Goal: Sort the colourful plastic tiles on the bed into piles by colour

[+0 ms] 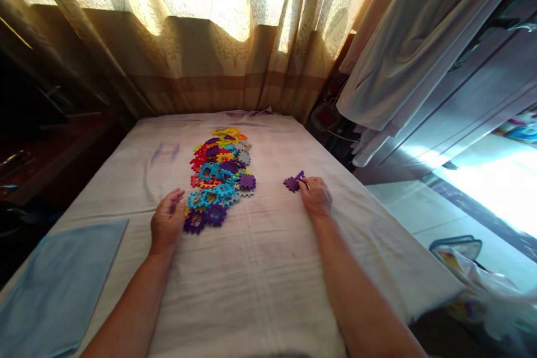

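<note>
Two purple, tooth-edged pieces [291,183] show at the right hand [318,197].

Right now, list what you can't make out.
All in the head view:
Right hand: whether it grips the purple pieces or just touches them, too small to tell.
Pile of pieces: lower ones, hidden by those on top.
Blue cloth: left part, cut off by picture's edge.

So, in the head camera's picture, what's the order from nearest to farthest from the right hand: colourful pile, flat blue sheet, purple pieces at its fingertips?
From the right hand:
1. Purple pieces, right at its fingertips.
2. Colourful pile, to its left.
3. Flat blue sheet, far left, near corner.
</note>
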Motion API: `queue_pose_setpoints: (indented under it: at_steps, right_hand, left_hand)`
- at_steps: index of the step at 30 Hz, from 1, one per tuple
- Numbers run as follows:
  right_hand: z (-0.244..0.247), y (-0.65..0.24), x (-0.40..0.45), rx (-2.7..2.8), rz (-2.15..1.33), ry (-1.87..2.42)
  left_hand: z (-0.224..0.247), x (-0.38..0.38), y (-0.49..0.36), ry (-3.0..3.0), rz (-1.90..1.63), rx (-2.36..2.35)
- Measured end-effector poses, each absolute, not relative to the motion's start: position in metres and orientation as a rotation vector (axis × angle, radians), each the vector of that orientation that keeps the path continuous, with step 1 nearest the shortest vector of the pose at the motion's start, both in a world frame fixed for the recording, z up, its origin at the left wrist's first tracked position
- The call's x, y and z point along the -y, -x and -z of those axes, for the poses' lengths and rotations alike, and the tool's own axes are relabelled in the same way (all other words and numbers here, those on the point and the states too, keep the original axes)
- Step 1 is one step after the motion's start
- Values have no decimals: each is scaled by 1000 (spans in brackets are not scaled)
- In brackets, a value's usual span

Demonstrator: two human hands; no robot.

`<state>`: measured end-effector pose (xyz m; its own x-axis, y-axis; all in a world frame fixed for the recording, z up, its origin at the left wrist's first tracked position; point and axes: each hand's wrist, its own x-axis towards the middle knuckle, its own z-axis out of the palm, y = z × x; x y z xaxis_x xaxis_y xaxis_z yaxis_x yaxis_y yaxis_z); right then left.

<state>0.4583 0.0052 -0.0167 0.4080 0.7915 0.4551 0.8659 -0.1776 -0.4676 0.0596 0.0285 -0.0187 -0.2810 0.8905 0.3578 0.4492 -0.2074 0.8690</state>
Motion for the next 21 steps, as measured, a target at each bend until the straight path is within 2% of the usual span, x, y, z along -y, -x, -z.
queue_pose_setpoints:
  at_steps: [11,16,21]
  right_hand:
    - [18,-451,-4,1506,175,2005]
    - [3,-421,-8,1636,197,1821]
    - [-8,-365,-33,1952,-16,1580]
  left_hand:
    - [13,-24,-63,-1582,-1473,-1632]
    - [13,-24,-63,-1611,-1459,-1622]
    - [12,-23,-63,-1611,-1454,-1622]
